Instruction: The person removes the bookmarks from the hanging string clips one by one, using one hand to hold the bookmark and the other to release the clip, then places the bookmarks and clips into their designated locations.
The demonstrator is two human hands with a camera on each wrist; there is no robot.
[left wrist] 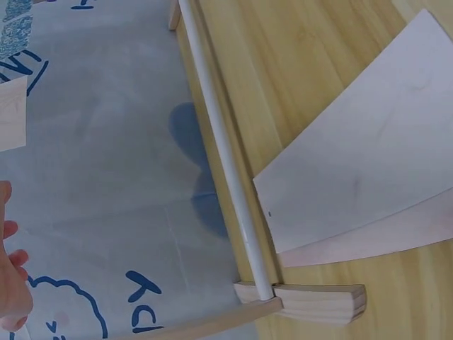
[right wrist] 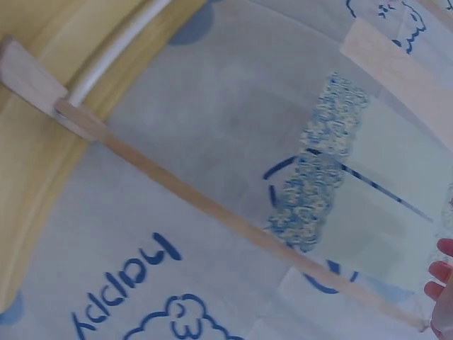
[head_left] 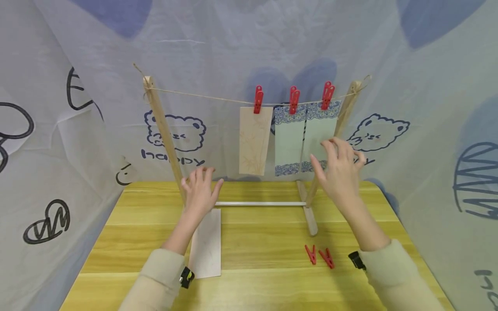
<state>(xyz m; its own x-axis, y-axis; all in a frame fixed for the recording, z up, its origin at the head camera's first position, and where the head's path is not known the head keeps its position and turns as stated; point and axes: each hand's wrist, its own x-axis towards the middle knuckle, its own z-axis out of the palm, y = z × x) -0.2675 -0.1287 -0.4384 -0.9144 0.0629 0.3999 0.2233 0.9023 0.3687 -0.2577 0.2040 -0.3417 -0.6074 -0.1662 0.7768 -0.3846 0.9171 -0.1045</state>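
Note:
My right hand (head_left: 342, 170) is raised before the right-hand blue-bordered paper card (head_left: 317, 129), fingers loosely bent and holding nothing. Beside that card hangs another blue-bordered card (head_left: 288, 142), and left of it a beige card with a bamboo print (head_left: 254, 140). Red clothespins (head_left: 258, 100) clip all three to a string (head_left: 210, 96). Over the left end of the rack, my left hand (head_left: 199, 190) hovers with spread, relaxed fingers and nothing in them. Below it, pale paper cards (left wrist: 368, 134) lie overlapping on the table, partly hidden by the forearm in the head view.
The string runs between two wooden posts (head_left: 165, 129), joined low down by a white rod (head_left: 260, 203). A wooden foot (head_left: 310, 220) sticks out toward the front right. Two loose red clothespins (head_left: 327, 258) lie on the table (head_left: 264, 246). A printed cloth (head_left: 218, 52) hangs behind.

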